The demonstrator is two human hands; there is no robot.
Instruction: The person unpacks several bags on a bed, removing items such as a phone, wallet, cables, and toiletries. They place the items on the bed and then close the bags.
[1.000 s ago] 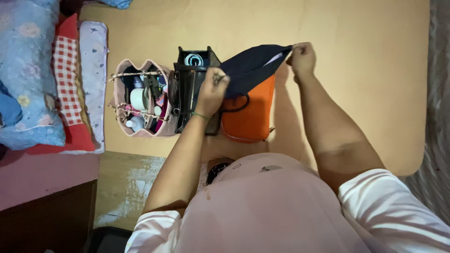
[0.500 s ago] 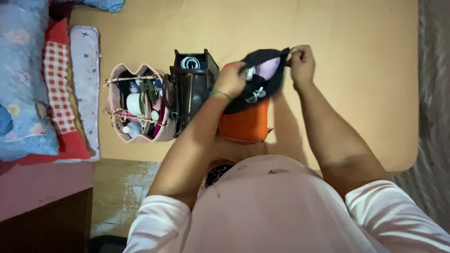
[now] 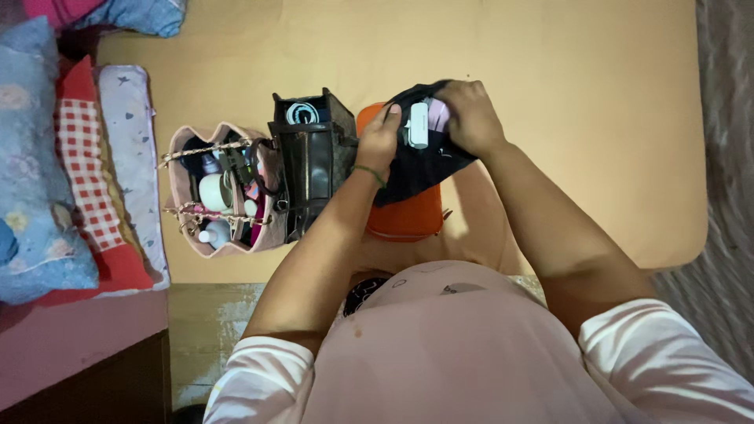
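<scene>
Seen from above, the person's left hand (image 3: pixel 382 135) and right hand (image 3: pixel 469 116) are now gripping a dark pouch (image 3: pixel 420 161) together at twelve o'clock, over an orange bag (image 3: pixel 404 218). A second ago the hands were apart, stretching it; now it is bunching open, showing one white item (image 3: pixel 418 124) inside. Three bags are sitting on the tan mat (image 3: pixel 550 63): the orange one, one black (image 3: pixel 310 169), one pink (image 3: pixel 220 187) at nine o'clock.

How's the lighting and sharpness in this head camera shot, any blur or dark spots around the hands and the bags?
Head view: warm, dim, even light on the tan mat, no glare. The left hand and right hand on the dark pouch look slightly soft. The black bag has a murky interior, the pink bag shows readable contents, and the lower left corner falls into deep shadow.
</scene>
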